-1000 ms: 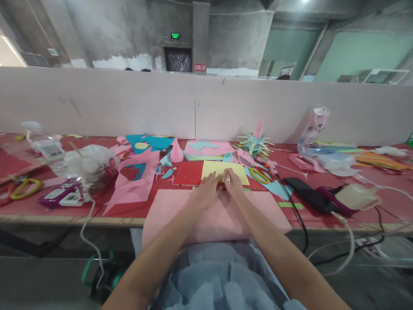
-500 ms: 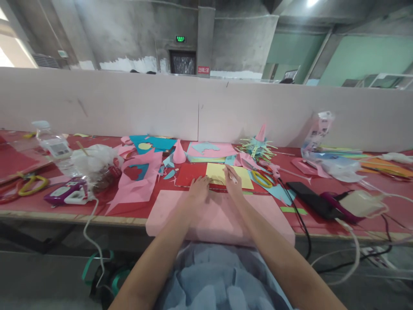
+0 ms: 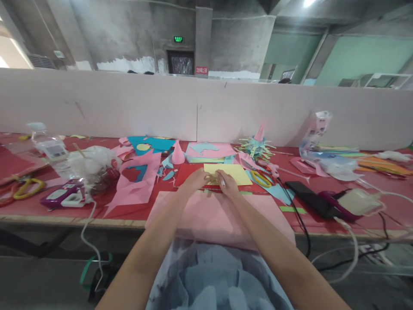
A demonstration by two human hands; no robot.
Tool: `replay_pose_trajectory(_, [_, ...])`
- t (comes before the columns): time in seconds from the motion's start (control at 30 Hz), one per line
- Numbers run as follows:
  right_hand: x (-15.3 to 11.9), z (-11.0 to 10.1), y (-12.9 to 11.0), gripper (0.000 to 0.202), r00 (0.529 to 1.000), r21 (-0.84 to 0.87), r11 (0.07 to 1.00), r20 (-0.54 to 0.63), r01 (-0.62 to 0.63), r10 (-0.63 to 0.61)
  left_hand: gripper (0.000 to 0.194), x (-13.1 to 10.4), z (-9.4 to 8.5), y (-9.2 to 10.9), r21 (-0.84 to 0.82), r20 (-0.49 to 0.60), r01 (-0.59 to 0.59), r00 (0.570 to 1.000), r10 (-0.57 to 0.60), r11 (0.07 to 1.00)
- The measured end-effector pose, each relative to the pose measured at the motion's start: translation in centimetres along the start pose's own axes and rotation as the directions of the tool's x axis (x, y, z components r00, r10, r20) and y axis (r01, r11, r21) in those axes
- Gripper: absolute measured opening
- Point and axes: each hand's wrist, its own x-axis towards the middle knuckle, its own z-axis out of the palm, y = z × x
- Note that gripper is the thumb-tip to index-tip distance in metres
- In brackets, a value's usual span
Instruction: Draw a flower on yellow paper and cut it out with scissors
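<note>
A yellow sheet of paper (image 3: 241,175) lies partly over a red sheet (image 3: 186,173) in front of me. My left hand (image 3: 195,181) is at the lower left of the yellow sheet, fingers curled and closed on a small roundish thing I cannot make out. Close beside it, my right hand (image 3: 229,184) is closed around a slim white pen (image 3: 223,183), its fingertips nearly meeting the left ones. Nearer my body a large pink sheet (image 3: 219,215) lies under my forearms and bends over the table edge.
Scissors (image 3: 261,178) lie right of the yellow sheet, with a black phone (image 3: 305,199) and cables farther right. Behind stand a pink cone (image 3: 178,154) and a spiky paper model (image 3: 254,148). Cut pink paper (image 3: 137,181), a purple-white device (image 3: 64,194) and a bottle (image 3: 48,144) are left.
My left hand has lifted slightly and its fingers have curled in. The right hand has moved a little left and down, toward the left hand; the pen now points differently.
</note>
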Motion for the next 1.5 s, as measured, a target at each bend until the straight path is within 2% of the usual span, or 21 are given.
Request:
replay_pose_trajectory(0.1, [0.0, 0.0, -0.2, 0.029, 1.0, -0.032, 0.999, 0.02, -0.013, 0.013, 0.033, 0.6, 1.0, -2.3, -0.044, -0.12, -0.034, 0.992, 0.028, 0.998])
replay_pose_trajectory(0.2, [0.1, 0.1, -0.1, 0.028, 0.999, -0.035, 0.999, 0.036, -0.011, 0.012, 0.037, 0.7, 2.1, -3.7, -0.033, -0.131, 0.044, 0.99, -0.048, 0.998])
replay_pose_trajectory(0.3, [0.2, 0.2, 0.2, 0.027, 1.0, -0.003, 1.0, 0.014, -0.004, 0.004, 0.04, 0.7, 2.3, -3.9, -0.006, -0.076, 0.088, 0.993, -0.088, 0.996])
replay_pose_trajectory(0.4, [0.2, -0.1, -0.3, 0.029, 0.994, 0.116, 0.993, -0.107, -0.015, 0.027, 0.042, 0.8, 2.1, -3.7, 0.031, -0.017, 0.109, 0.994, -0.109, 0.994])
replay_pose_trajectory(0.47, [0.1, -0.7, -1.3, 0.031, 0.975, 0.236, 0.972, -0.218, 0.004, 0.049, 0.043, 0.8, 2.1, -3.6, 0.045, 0.001, 0.12, 0.993, -0.12, 0.992])
replay_pose_trajectory(0.53, [-0.2, -1.3, -2.5, 0.031, 0.961, 0.356, 0.934, -0.27, 0.036, 0.066, 0.043, 0.9, 2.1, -3.6, 0.052, 0.004, 0.123, 0.992, -0.123, 0.991])
replay_pose_trajectory(0.63, [-0.6, -2.0, -4.0, 0.029, 0.979, 0.502, 0.865, -0.18, 0.008, 0.096, 0.043, 0.8, 2.1, -3.7, 0.056, -0.002, 0.122, 0.993, -0.122, 0.991])
replay_pose_trajectory(0.7, [-0.6, -2.1, -4.2, 0.036, 0.989, 0.61, 0.786, -0.025, -0.098, 0.143, 0.044, 0.8, 2.1, -3.7, 0.058, -0.003, 0.116, 0.993, -0.116, 0.992])
replay_pose_trajectory(0.77, [-0.3, -1.9, -3.9, 0.039, 0.971, 0.663, 0.709, 0.141, -0.239, 0.195, 0.045, 0.7, 2.1, -3.7, 0.056, 0.003, 0.118, 0.993, -0.118, 0.991])
replay_pose_trajectory(0.83, [0.3, -1.7, -3.4, 0.039, 0.935, 0.644, 0.678, 0.252, -0.354, 0.249, 0.045, 0.7, 2.1, -3.6, 0.05, 0.002, 0.128, 0.992, -0.128, 0.991])
replay_pose_trajectory(0.97, [1.5, -1.4, -3.3, 0.037, 0.859, 0.59, 0.626, 0.298, -0.509, 0.417, 0.046, 0.7, 1.9, -3.5, 0.027, 0.01, 0.142, 0.99, -0.143, 0.989])
replay_pose_trajectory(1.03, [1.6, -1.2, -3.8, 0.035, 0.81, 0.563, 0.599, 0.257, -0.569, 0.527, 0.047, 0.7, 1.7, -3.6, 0.011, 0.04, 0.143, 0.989, -0.143, 0.99])
replay_pose_trajectory(1.07, [1.6, -1.1, -4.1, 0.035, 0.8, 0.555, 0.604, 0.215, -0.572, 0.56, 0.048, 0.8, 1.6, -3.7, 0.002, 0.059, 0.139, 0.989, -0.139, 0.99])
replay_pose_trajectory(1.13, [1.2, -0.9, -4.6, 0.031, 0.82, 0.561, 0.641, 0.128, -0.524, 0.558, 0.049, 0.9, 1.5, -4.0, -0.015, 0.102, 0.129, 0.987, -0.127, 0.992])
replay_pose_trajectory(1.2, [0.8, -0.7, -4.8, 0.027, 0.869, 0.588, 0.678, 0.094, -0.442, 0.485, 0.051, 1.1, 1.3, -4.3, -0.026, 0.135, 0.123, 0.984, -0.118, 0.992])
replay_pose_trajectory(1.27, [0.6, -0.5, -4.7, 0.024, 0.912, 0.632, 0.684, 0.091, -0.364, 0.401, 0.052, 1.2, 1.1, -4.5, -0.037, 0.153, 0.116, 0.982, -0.109, 0.993])
replay_pose_trajectory(1.33, [0.5, -0.3, -4.6, 0.026, 0.934, 0.664, 0.675, 0.105, -0.322, 0.342, 0.053, 1.2, 1.0, -4.5, -0.049, 0.16, 0.112, 0.982, -0.103, 0.992])
replay_pose_trajectory(1.5, [0.6, 0.0, -4.6, 0.031, 0.953, 0.641, 0.706, 0.167, -0.301, 0.254, 0.056, 0.9, 0.8, -4.0, -0.045, 0.165, 0.14, 0.978, -0.131, 0.989])
